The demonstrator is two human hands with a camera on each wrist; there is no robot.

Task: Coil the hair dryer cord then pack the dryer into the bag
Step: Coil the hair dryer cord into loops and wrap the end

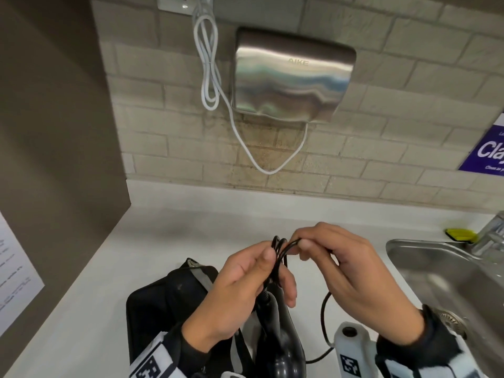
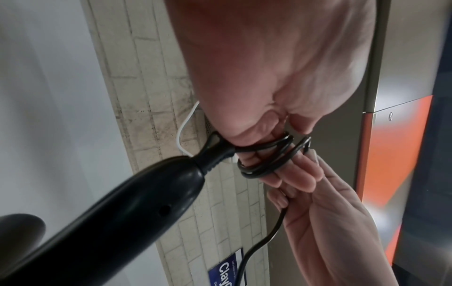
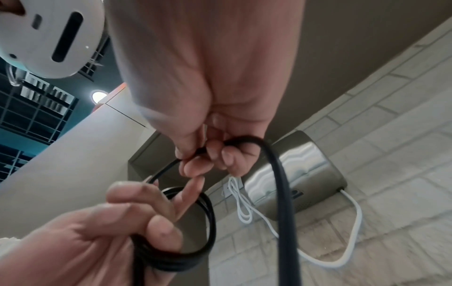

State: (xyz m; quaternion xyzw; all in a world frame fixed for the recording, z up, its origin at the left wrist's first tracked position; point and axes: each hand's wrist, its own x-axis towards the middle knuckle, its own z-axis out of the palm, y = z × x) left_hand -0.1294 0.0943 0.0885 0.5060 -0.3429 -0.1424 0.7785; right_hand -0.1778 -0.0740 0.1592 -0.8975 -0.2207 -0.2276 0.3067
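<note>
A black hair dryer (image 1: 283,339) hangs below my left hand (image 1: 245,282), handle end up, over a black bag (image 1: 169,304) on the white counter. Several loops of its black cord (image 1: 279,251) are wound round the left hand's fingers, which curl on them; the same coil (image 2: 266,156) and dryer handle (image 2: 137,195) fill the left wrist view. My right hand (image 1: 335,257) pinches the loose cord (image 3: 281,193) just right of the coil. The rest of the cord (image 1: 323,323) trails down to the counter.
A steel sink (image 1: 450,271) lies at the right with a tap and a yellow sponge (image 1: 461,234). On the tiled wall hang a steel hand dryer (image 1: 291,80) and its white cable (image 1: 210,64). A brown panel (image 1: 54,118) stands at the left.
</note>
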